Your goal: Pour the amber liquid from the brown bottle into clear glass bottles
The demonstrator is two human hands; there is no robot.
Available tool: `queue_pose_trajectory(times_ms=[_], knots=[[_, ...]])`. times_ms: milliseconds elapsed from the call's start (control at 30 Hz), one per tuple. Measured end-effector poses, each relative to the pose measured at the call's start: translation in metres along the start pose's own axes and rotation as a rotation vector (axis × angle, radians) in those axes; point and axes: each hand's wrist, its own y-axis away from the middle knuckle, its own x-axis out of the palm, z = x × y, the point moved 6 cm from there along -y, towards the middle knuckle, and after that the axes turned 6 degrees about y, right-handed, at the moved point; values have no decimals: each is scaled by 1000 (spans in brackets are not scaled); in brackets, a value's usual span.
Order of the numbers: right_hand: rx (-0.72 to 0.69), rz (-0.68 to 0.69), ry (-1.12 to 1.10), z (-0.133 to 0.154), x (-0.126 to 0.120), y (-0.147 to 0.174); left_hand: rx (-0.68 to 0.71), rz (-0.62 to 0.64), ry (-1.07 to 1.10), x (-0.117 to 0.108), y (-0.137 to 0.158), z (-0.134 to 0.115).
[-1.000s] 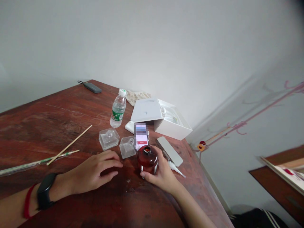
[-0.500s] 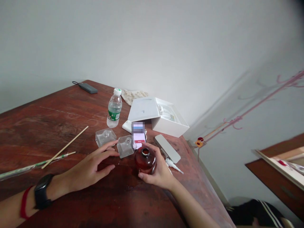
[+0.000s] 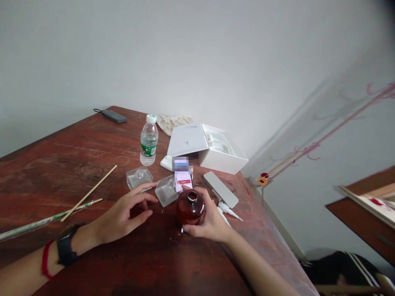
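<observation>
My right hand [image 3: 212, 222] is wrapped round a dark red-brown glass bottle [image 3: 190, 209] with an uncapped neck, upright. To the left, my left hand [image 3: 129, 213] hovers low over the table, fingers apart and holding nothing. Its fingertips point at a clear, square-sided bottle [image 3: 166, 191], and a second such clear bottle [image 3: 139, 179] sits just beyond the hand. Behind the brown bottle lies a lit phone [image 3: 183, 176], its lower end partly hidden. White pump nozzles [image 3: 228, 210] rest on the table right of my right hand.
A water bottle [image 3: 149, 142] stands behind the clear bottles. An open white box [image 3: 222, 160], a grey-white case [image 3: 220, 189] and a cloth [image 3: 173, 122] lie toward the wall. Chopsticks [image 3: 89, 193] are at left, a dark grey device [image 3: 114, 115] at the far edge. Small wet spots mark the table [image 3: 148, 263].
The fingers of my left hand have curled slightly. My right hand keeps its hold on the brown bottle. The whole view has shifted a little.
</observation>
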Motion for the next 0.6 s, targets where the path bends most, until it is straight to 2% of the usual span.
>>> queue_pose_trajectory(times_ms=[233,600], knots=[[-11,-4,-35,3,1,-1,-1,-6,33,1,4,0],[-38,53,-68,5,7,2,103,-38,32,3,2,-11]])
